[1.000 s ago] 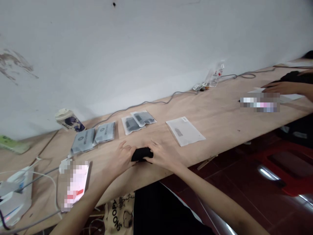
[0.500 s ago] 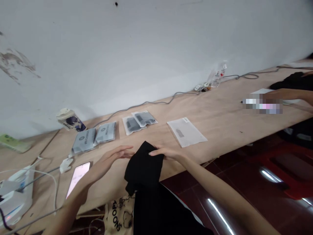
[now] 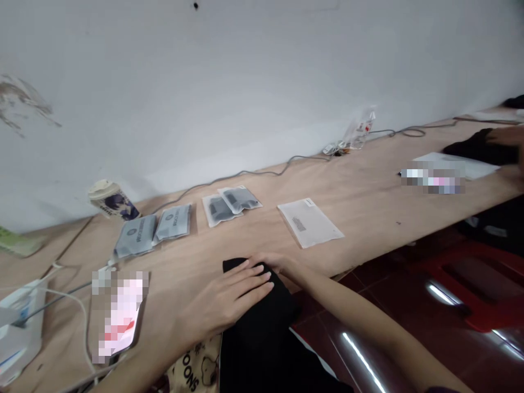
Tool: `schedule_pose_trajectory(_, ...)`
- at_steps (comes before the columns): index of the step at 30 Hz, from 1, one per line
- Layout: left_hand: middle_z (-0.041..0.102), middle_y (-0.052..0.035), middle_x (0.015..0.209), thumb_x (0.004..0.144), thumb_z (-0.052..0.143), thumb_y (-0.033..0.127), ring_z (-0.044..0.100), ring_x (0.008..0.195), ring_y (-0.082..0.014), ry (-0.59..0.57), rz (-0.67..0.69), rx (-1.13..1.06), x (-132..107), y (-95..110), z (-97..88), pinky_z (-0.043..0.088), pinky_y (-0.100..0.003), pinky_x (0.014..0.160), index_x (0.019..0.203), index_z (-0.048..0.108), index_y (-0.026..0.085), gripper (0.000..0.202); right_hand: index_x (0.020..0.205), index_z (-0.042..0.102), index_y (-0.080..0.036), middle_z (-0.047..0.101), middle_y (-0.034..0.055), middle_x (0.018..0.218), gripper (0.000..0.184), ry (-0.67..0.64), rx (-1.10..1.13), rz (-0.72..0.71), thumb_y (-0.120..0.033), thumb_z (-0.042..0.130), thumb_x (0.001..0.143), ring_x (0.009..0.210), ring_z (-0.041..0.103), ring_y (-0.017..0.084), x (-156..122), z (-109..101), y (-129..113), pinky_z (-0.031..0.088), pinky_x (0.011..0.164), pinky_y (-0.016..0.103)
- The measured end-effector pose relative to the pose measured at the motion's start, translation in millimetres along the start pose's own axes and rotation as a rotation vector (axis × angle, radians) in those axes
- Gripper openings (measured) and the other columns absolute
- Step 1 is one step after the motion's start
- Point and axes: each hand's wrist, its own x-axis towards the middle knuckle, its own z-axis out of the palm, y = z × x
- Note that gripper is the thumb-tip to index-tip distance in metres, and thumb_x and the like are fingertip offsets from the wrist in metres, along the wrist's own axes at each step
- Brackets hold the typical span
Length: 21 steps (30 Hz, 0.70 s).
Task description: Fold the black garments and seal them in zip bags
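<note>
A folded piece of black cloth (image 3: 268, 316) lies at the near edge of the table, just in front of my body. My left hand (image 3: 233, 295) rests flat across it, fingers stretched out side by side. At the cloth's far right edge is my right hand (image 3: 272, 262), its fingers curled around the fabric and partly hidden behind it and my left fingers. Beyond my hands lies a flat frosted plastic bag (image 3: 323, 226) with a printed label. Frosted bags with dark contents (image 3: 223, 210) are further back.
Grey printed packets (image 3: 137, 234) and a lidded paper cup (image 3: 112, 199) stand at the back left. A lit phone (image 3: 123, 316), cables and a white power strip (image 3: 24, 327) lie left. A co-worker's hand (image 3: 505, 136) holds black cloth at the right. A red stool (image 3: 470, 284) stands below.
My left hand has come from beside the cloth to lie flat on top of it. The cloth's raised part has gone lower and flatter, and my right hand has dropped slightly with it.
</note>
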Motion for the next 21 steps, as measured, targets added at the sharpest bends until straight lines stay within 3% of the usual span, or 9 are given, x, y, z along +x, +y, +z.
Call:
schedule_pose_trajectory(3, 0.060, -0.0100, 0.126, 0.094, 0.033, 0.012, 0.046, 0.126, -0.0181, 0.134, -0.018, 0.053, -4.6, -2.5, 20.9, 0.042, -0.037, 0.104, 0.130, 0.047, 0.012, 0.039, 0.085, 0.068, -0.016, 0.067, 0.0012, 0.077, 0.022, -0.074, -0.008, 0.026, -0.035, 0.056, 0.083, 0.070, 0.059, 0.011, -0.2, -3.5, -13.0, 0.048, 0.066, 0.022)
schedule_pose_trajectory(5, 0.060, -0.0100, 0.126, 0.094, 0.032, 0.013, 0.049, 0.124, -0.0194, 0.158, -0.050, 0.079, -10.8, -6.3, 35.2, 0.045, -0.037, 0.101, 0.130, 0.048, 0.013, 0.039, 0.090, 0.066, -0.017, 0.067, 0.0024, 0.087, 0.030, -0.003, -0.120, -0.024, -0.042, 0.052, 0.087, 0.078, 0.060, 0.013, -6.3, -12.2, -23.6, 0.048, 0.072, 0.024)
schedule_pose_trajectory(7, 0.060, -0.0094, 0.126, 0.094, 0.033, 0.013, 0.049, 0.123, -0.0201, 0.149, -0.085, 0.089, -18.5, -10.9, 47.2, 0.045, -0.037, 0.100, 0.130, 0.048, 0.014, 0.040, 0.095, 0.065, -0.018, 0.067, 0.0041, 0.093, 0.037, 0.251, -0.390, -0.068, -0.049, 0.047, 0.089, 0.085, 0.061, 0.016, -17.3, -27.3, -31.4, 0.047, 0.076, 0.026)
schedule_pose_trajectory(10, 0.058, -0.0104, 0.129, 0.095, 0.029, 0.014, 0.046, 0.126, -0.0212, 0.206, -0.172, 0.064, -30.5, -16.2, 61.2, 0.042, -0.041, 0.103, 0.134, 0.045, 0.016, 0.042, 0.097, 0.064, -0.016, 0.066, 0.0116, 0.101, 0.036, 0.844, -0.905, 0.025, -0.046, 0.046, 0.090, 0.098, 0.059, 0.024, -38.8, -56.6, -33.3, 0.045, 0.083, 0.032)
schedule_pose_trajectory(12, 0.055, -0.0117, 0.132, 0.095, 0.029, 0.016, 0.042, 0.130, -0.0231, 0.256, -0.248, 0.036, -36.9, -17.7, 68.6, 0.040, -0.045, 0.105, 0.138, 0.040, 0.018, 0.044, 0.102, 0.062, -0.011, 0.061, 0.0214, 0.110, 0.034, 1.090, -1.088, 0.156, -0.039, 0.049, 0.089, 0.109, 0.053, 0.032, -51.0, -74.3, -28.6, 0.041, 0.089, 0.040)
schedule_pose_trajectory(13, 0.053, -0.0123, 0.134, 0.095, 0.029, 0.016, 0.040, 0.131, -0.0241, 0.280, -0.286, 0.026, -39.2, -17.9, 71.8, 0.039, -0.047, 0.105, 0.139, 0.038, 0.019, 0.045, 0.104, 0.061, -0.008, 0.059, 0.0258, 0.111, 0.034, 1.149, -1.133, 0.215, -0.036, 0.051, 0.088, 0.111, 0.051, 0.036, -55.2, -81.2, -25.5, 0.040, 0.089, 0.044)
schedule_pose_trajectory(16, 0.048, -0.0123, 0.138, 0.095, 0.030, 0.016, 0.040, 0.131, -0.0253, 0.335, -0.361, 0.009, -42.8, -17.9, 78.1, 0.038, -0.049, 0.105, 0.142, 0.033, 0.022, 0.048, 0.099, 0.063, -0.005, 0.061, 0.0294, 0.103, 0.028, 1.152, -1.205, 0.292, -0.027, 0.048, 0.089, 0.106, 0.053, 0.039, -59.7, -93.0, -18.0, 0.040, 0.086, 0.049)
schedule_pose_trajectory(21, 0.044, -0.0094, 0.142, 0.094, 0.034, 0.019, 0.044, 0.129, -0.0247, 0.406, -0.464, -0.027, -43.0, -16.5, 74.9, 0.038, -0.049, 0.107, 0.143, 0.030, 0.027, 0.051, 0.082, 0.065, -0.012, 0.066, 0.0212, 0.089, 0.025, 0.918, -1.257, 0.191, -0.011, 0.041, 0.087, 0.092, 0.060, 0.033, -51.5, -83.4, -16.9, 0.041, 0.082, 0.044)
